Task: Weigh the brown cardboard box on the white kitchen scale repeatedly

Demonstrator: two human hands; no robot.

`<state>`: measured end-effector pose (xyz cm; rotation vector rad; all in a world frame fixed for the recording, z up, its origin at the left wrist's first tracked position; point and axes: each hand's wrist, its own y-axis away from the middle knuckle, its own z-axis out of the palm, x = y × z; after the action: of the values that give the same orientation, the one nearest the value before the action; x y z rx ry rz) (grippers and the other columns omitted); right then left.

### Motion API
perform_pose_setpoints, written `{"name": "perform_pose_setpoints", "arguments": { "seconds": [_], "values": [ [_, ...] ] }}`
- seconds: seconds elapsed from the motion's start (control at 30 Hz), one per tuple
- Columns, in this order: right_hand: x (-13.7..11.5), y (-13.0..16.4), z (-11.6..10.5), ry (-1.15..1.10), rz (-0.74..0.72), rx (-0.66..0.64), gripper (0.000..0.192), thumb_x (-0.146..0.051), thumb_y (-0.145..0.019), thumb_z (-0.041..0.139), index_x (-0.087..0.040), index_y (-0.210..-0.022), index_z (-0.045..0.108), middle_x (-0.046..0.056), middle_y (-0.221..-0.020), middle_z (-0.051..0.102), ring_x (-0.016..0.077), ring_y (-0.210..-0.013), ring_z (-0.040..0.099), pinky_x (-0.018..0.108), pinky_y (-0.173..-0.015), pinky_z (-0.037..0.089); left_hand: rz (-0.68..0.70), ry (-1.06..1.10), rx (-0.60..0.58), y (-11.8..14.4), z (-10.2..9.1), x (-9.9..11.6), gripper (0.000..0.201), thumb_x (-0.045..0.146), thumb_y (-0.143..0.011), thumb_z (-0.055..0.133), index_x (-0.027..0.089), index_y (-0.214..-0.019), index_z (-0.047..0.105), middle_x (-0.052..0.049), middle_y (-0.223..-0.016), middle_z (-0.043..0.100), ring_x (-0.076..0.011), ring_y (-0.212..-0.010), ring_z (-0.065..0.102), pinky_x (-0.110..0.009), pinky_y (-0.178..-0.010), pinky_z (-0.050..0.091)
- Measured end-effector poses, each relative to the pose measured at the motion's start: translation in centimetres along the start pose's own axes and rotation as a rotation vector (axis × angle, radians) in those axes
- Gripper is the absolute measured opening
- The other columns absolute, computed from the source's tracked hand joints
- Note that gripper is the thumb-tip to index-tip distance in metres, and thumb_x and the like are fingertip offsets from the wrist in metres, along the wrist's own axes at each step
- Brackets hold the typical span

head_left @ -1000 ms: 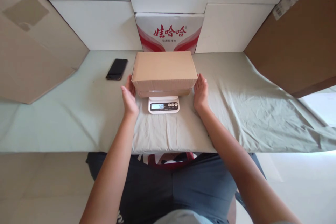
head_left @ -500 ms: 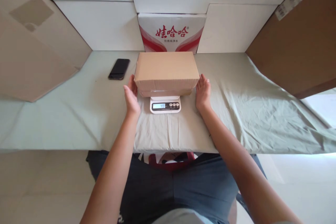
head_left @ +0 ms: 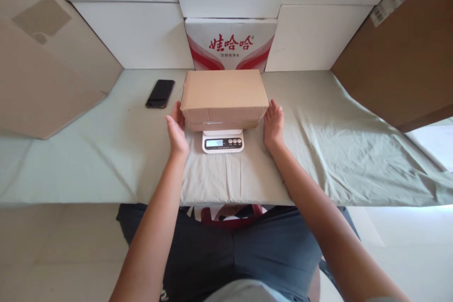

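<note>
Head view showed the cardboard box (head_left: 224,96) resting free on the digital scale (head_left: 222,141), flanked by the open left hand (head_left: 176,128) and open right hand (head_left: 273,123), so only the box loaded it.

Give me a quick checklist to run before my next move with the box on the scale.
1. Box sits on scale: ok, flat and centred, though it overhangs both sides.
2. Display readable: ok, lit and not covered by the box; it seems to read 49.
3. Left hand off the box: cannot tell, open palm very close to the box's side.
4. Right hand off the box: cannot tell, same on the other side.
5. Phone away from the scale: ok, it lies apart on the cloth.
</note>
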<state>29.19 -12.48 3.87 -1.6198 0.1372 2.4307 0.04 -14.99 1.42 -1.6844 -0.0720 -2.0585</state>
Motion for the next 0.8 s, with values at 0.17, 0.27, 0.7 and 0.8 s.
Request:
{"name": "perform_pose_setpoints", "arguments": {
  "seconds": [0.17,0.27,0.7,0.8],
  "values": [
    [-0.01,0.0,-0.01,-0.001,0.007,0.002,0.072,-0.07,-0.096,0.037,-0.028,-0.153,0.048,0.003,-0.173,0.042,0.0168,-0.164,0.035,0.044,-0.141,0.018,0.002,0.009,0.014,0.02,0.06,-0.08,0.104,0.098,-0.08,0.017,0.03,-0.147,0.059,-0.009,-0.169,0.046,-0.0305,-0.161,0.037,-0.048,-0.133,0.031],
    [0.03,0.0,-0.01,0.003,0.005,0.003,0.071,-0.07,-0.095,0.038,-0.029,-0.152,0.049,0.001,-0.172,0.043,0.017,-0.164,0.035,0.044,-0.141,0.018,0.003,0.002,0.001,0.03,0.01,-0.04,0.102,0.098,-0.081,0.019,0.031,-0.147,0.059,-0.008,-0.169,0.046,-0.0301,-0.161,0.037,-0.048,-0.132,0.032],
    [-0.05,-0.08,0.06,-0.006,0.005,0.005,0.072,-0.069,-0.096,0.036,-0.026,-0.154,0.047,0.004,-0.173,0.041,0.0172,-0.164,0.036,0.044,-0.141,0.018,-0.022,0.008,0.032,0.15,0.51,0.45,0.111,0.102,-0.076,0.016,0.028,-0.147,0.06,-0.01,-0.168,0.048,-0.0305,-0.16,0.04,-0.046,-0.131,0.035],
    [0.04,-0.12,0.0,-0.004,0.002,0.007,0.07,-0.07,-0.096,0.037,-0.028,-0.151,0.05,0.002,-0.172,0.044,0.0179,-0.163,0.036,0.046,-0.141,0.018,-0.017,0.003,0.027,0.19,0.45,0.53,0.109,0.101,-0.076,0.021,0.028,-0.146,0.06,-0.01,-0.168,0.048,-0.0311,-0.16,0.04,-0.048,-0.132,0.034]
  ]
}}
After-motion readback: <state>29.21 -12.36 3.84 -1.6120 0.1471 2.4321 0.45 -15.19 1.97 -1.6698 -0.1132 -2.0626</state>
